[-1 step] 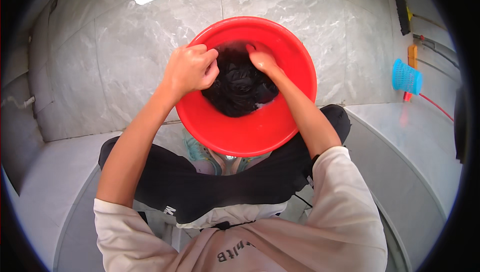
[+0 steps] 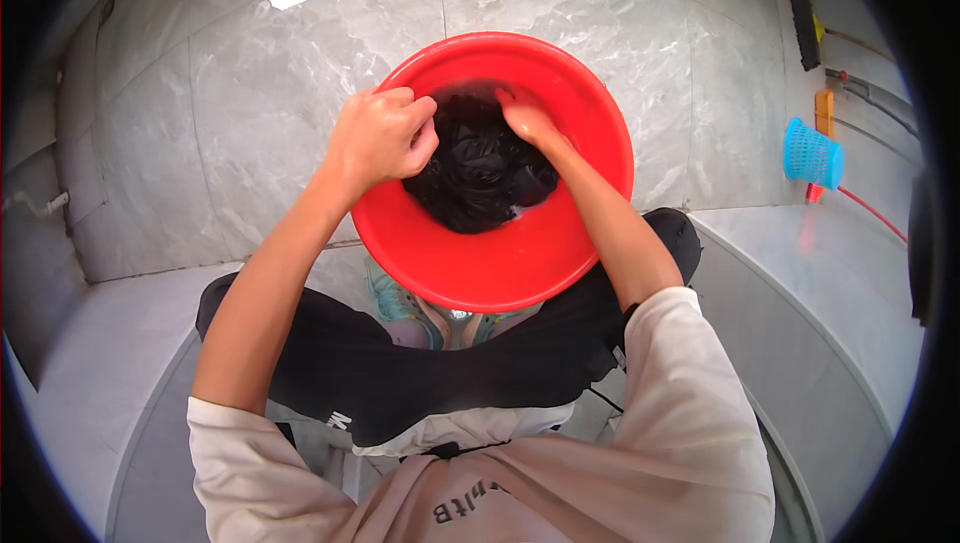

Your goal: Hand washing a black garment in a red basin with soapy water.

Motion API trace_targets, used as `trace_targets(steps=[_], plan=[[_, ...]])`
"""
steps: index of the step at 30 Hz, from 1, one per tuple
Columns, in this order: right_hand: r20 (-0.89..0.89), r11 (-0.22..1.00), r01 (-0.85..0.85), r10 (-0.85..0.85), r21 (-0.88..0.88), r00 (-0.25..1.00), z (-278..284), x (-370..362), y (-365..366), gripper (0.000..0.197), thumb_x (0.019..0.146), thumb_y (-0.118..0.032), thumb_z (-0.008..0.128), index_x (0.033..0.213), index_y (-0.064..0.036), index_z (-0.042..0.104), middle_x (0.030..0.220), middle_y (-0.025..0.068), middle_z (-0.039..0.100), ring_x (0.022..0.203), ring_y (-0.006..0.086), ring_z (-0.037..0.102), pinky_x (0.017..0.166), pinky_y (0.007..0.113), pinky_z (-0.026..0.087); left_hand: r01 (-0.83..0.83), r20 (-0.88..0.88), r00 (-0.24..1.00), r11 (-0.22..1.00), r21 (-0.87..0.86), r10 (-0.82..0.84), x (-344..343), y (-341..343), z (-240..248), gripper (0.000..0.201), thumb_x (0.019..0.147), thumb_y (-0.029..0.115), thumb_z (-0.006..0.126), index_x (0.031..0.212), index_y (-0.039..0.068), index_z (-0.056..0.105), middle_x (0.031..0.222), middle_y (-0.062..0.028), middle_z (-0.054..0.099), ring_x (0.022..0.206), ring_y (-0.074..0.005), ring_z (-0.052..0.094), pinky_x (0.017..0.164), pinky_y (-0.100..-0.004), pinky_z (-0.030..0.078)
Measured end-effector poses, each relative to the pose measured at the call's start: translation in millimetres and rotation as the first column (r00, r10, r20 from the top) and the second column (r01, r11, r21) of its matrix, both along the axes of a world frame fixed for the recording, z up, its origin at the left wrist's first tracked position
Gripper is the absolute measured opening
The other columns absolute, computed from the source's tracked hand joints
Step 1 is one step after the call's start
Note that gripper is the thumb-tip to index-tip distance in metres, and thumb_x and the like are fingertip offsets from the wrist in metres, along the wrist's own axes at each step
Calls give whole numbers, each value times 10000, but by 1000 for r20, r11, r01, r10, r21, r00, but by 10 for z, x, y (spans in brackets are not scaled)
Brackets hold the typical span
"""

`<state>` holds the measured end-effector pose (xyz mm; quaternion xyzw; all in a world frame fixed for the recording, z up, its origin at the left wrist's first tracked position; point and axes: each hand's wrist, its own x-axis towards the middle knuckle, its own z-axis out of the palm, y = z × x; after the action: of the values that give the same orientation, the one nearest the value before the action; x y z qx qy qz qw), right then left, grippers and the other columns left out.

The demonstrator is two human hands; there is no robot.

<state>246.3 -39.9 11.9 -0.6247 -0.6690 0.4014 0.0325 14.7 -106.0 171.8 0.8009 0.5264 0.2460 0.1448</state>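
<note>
A dark, wet, crumpled cloth (image 2: pixel 478 168) lies in murky water inside a red plastic basin (image 2: pixel 455 278). My left hand (image 2: pixel 388 135) is closed in a fist over the basin's left rim, its curled fingers beside the cloth. What the fist holds, if anything, is hidden. Farther right, my right hand (image 2: pixel 528 120) reaches down inside the basin at the cloth's far right edge. Its fingertips dip into the dark water, so their grip is out of sight.
Grey marbled tiles (image 2: pixel 290 93) cover the surface beyond the basin. At the right stand a blue perforated plastic basket (image 2: pixel 813 154), an orange item (image 2: pixel 824 113) and a black-bristled brush (image 2: pixel 802 25). My knees in black trousers (image 2: pixel 440 383) flank the basin, above teal shoes (image 2: pixel 392 301).
My right hand has shifted very slightly to the right within the basin. The left hand and the basin look the same.
</note>
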Motion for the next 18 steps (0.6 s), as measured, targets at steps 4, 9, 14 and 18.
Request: trace_targets(steps=[4,9,14,18], plan=[[-158,963,112,-154,-244,975,-289,-94,63,409,966,-305,479,1293,-79,579,1250,100,615,1166,242,559,1006,384,428,-13,-30,999,1000,18,13,-41,-20,4,97,691,104,630,639,69,557,555,-75,491,518,-281,537,444,-405,429],[-461,842,130,-409,-523,788,-983,-71,225,394,999,-307,449,1281,-65,581,1272,96,591,1130,217,569,947,376,468,-8,-21,1000,1000,26,8,95,35,15,105,690,111,630,628,72,555,547,-72,493,510,-278,536,445,-399,432],[-580,756,-36,-470,-654,665,-1028,-360,302,386,1002,-304,454,1265,-56,587,1247,92,604,1110,202,576,932,362,476,-36,-63,997,999,16,37,19,10,-3,111,688,119,630,621,74,554,545,-74,500,505,-280,539,449,-399,439],[-665,734,-140,-495,-665,559,-927,215,550,380,1004,-302,458,1253,-48,592,1226,89,614,1094,190,581,920,351,482,6,39,999,998,67,-9,348,220,69,107,689,131,626,625,71,566,554,-78,517,507,-292,546,462,-406,451]])
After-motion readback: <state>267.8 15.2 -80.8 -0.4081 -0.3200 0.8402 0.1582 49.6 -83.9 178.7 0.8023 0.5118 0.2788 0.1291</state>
